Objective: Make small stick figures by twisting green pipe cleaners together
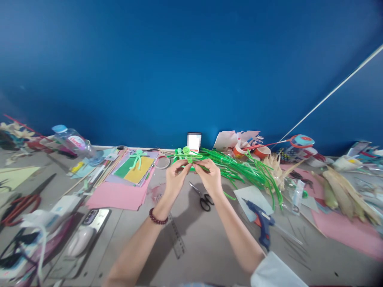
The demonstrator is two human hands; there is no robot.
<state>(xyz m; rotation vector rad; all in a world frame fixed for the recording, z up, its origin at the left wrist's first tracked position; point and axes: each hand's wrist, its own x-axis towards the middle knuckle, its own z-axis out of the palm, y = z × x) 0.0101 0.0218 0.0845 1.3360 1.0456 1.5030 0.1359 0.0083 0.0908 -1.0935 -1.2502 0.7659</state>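
Observation:
In the middle of the head view, my left hand [176,174] and my right hand [210,175] meet over the table. Between their pinched fingertips is a light green pipe cleaner [187,153], bent into loops at the top. Its lower part is hidden by the fingers. Just behind and right of the hands lies a bundle of bright green pipe cleaners [248,172]. Black-handled scissors [204,201] rest below, between my forearms. A small pipe cleaner figure [137,158] lies on coloured sheets [143,170] to the left.
A blue glue gun [262,223] lies by my right forearm; a clear ruler [178,239] is near the left one. Leftward are pink paper [119,196], a phone [86,235], a bottle [76,141] and red-handled scissors [22,209]. A lit screen [194,142] stands against the blue wall.

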